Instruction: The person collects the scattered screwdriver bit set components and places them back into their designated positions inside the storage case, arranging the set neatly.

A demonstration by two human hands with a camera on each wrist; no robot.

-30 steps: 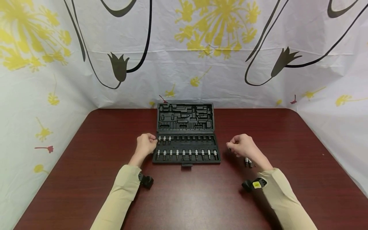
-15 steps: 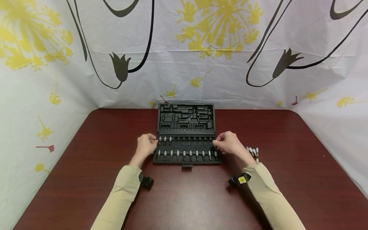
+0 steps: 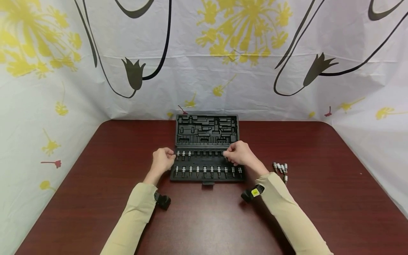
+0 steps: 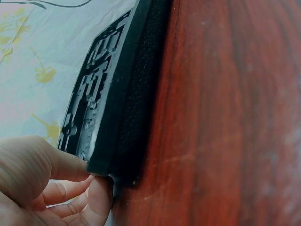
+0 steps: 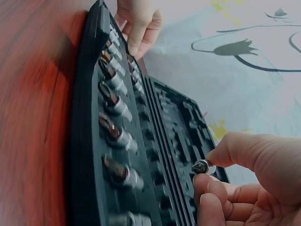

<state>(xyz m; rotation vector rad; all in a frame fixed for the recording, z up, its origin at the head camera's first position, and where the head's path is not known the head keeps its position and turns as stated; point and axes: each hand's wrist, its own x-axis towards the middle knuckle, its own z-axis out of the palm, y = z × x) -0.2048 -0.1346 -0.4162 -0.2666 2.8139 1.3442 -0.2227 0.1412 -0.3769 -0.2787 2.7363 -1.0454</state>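
Observation:
A black plastic tool case [image 3: 207,161] lies unfolded on the table, its lid [image 3: 207,130] tipped back. My left hand [image 3: 162,160] pinches the case's left edge between thumb and fingers, seen close in the left wrist view. Over the right part of the upper row is my right hand [image 3: 240,154]. Thumb and fingers there pinch a small bit socket [image 5: 201,166], its cross-shaped tip facing the right wrist camera. Silver bit sockets [image 3: 204,171] fill the lower row. Three more [image 3: 183,155] sit at the left of the upper row, beside vacant slots.
On the table to the right lie several loose bit sockets [image 3: 280,168]. Behind the dark red wooden table [image 3: 204,219] hangs a white patterned sheet [image 3: 188,42]. The case's latch [image 3: 208,184] juts from its front edge.
From beside the loose bit sockets, my right hand has moved left with one bit socket to over the upper row. The left hand has stayed on the case edge.

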